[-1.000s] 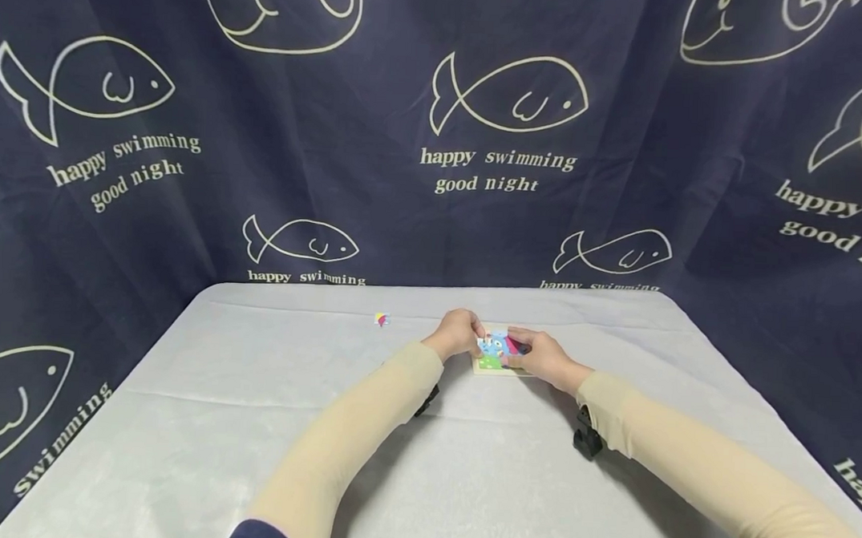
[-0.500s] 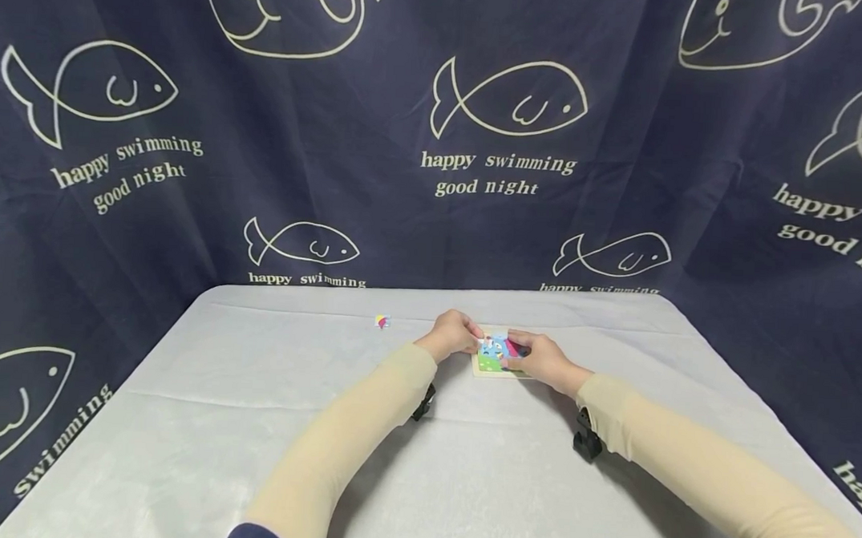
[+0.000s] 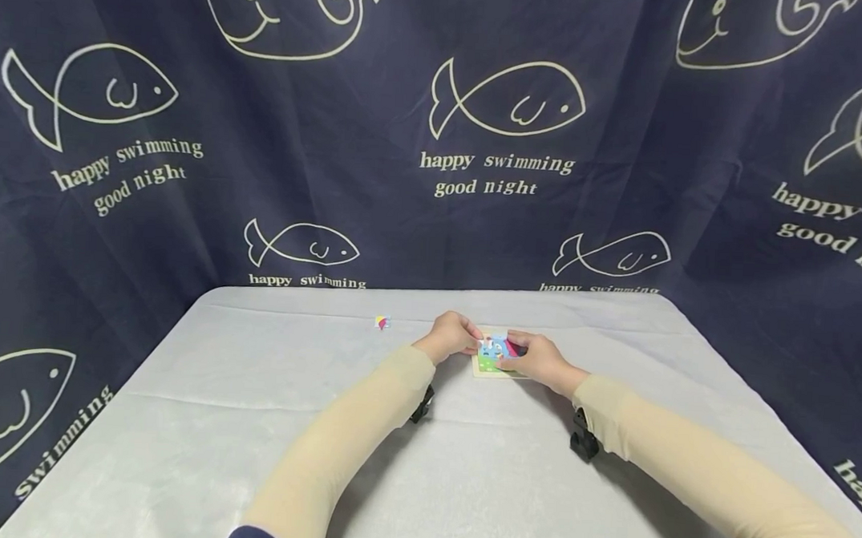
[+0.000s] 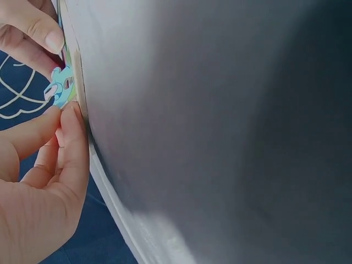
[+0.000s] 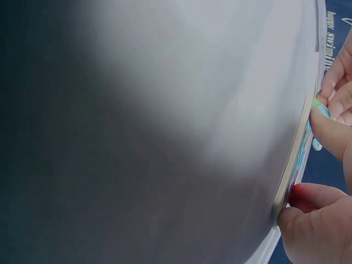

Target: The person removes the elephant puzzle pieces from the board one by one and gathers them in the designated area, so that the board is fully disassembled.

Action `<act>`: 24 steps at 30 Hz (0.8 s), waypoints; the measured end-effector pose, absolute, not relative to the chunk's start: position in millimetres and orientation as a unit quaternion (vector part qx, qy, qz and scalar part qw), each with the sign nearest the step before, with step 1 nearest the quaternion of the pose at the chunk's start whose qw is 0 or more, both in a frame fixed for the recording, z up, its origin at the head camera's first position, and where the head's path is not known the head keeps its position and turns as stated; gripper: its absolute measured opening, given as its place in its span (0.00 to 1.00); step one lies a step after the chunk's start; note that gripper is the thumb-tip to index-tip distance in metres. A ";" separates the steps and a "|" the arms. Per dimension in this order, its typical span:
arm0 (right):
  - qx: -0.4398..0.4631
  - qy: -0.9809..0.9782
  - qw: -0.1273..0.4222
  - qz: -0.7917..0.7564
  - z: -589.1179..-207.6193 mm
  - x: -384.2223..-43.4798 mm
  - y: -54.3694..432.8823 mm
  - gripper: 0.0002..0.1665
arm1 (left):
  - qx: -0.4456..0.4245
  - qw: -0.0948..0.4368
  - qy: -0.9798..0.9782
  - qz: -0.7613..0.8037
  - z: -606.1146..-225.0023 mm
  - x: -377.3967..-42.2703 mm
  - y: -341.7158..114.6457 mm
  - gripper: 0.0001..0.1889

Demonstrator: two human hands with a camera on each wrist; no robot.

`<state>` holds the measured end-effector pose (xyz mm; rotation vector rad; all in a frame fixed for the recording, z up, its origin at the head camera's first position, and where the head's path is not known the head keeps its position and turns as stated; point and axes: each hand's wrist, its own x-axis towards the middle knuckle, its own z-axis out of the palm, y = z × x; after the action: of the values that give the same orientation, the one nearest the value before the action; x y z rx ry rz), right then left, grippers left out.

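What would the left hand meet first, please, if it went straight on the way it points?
The left hand would probably meet the puzzle pieces on the board first; passing above them, it would likely reach the right hand. Depth is hard to judge.

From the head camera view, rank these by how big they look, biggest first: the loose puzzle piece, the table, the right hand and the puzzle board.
Largest: table
Middle, unranked: right hand and puzzle board; they look close in size, and the hand partly covers the board
Smallest: loose puzzle piece
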<state>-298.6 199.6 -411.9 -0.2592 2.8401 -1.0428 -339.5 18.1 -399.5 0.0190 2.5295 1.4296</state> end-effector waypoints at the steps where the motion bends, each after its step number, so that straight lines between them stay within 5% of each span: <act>1: -0.087 0.935 0.049 -0.340 -411.3 -298.4 198.9 0.42 | 0.007 0.118 0.864 0.490 -399.5 -340.1 17.6 0.03; 24: -0.078 0.937 0.054 -0.336 -413.4 -301.4 198.8 0.43 | 0.015 0.080 0.849 0.522 -397.4 -336.4 15.8 0.03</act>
<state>-301.4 198.8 -413.4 -0.2356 2.8474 -1.0217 -336.4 15.8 -397.4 0.0448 2.5388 1.5611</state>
